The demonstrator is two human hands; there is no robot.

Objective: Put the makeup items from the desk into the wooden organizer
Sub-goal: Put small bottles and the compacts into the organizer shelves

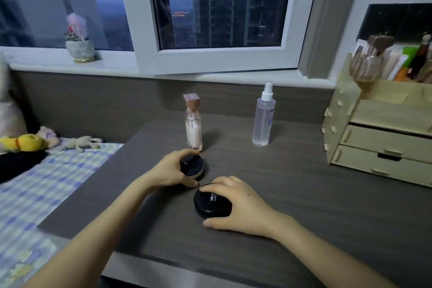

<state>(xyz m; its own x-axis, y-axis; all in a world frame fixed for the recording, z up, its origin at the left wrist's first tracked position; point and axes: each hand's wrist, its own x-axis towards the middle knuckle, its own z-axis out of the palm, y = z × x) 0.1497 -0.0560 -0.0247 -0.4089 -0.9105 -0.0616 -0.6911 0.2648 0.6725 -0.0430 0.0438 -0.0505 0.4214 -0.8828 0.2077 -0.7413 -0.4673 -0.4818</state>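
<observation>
Table [304,217]: dark wood-grain, set under a window.

1. Small compact [194,167], black with a pale rim. Centre of table, tilted. Left hand [170,169] grips it, fingers [184,153] curled over the far edge and thumb on the near edge. Cannot tell whether it rests on the table.
2. Large compact [210,204], black, lettered lid. Flat on the table, just beside item 1 on the near side. Right hand [243,204] covers it, fingers [223,182] clamped over the lid and thumb at the near rim.
3. Pink bottle [193,126], square cap. Upright, just behind item 1.
4. Spray bottle [263,119], clear, white nozzle. Upright, right of item 3 and apart from it.
5. Organizer [378,138], pale wood. Right end of the table, well apart from the hands. Top compartments hold bottles and tubes; the drawers below are closed.

Bed [35,189], checked cover, left of the table, with soft toys [25,142]. Potted plant [79,47] on the sill.
</observation>
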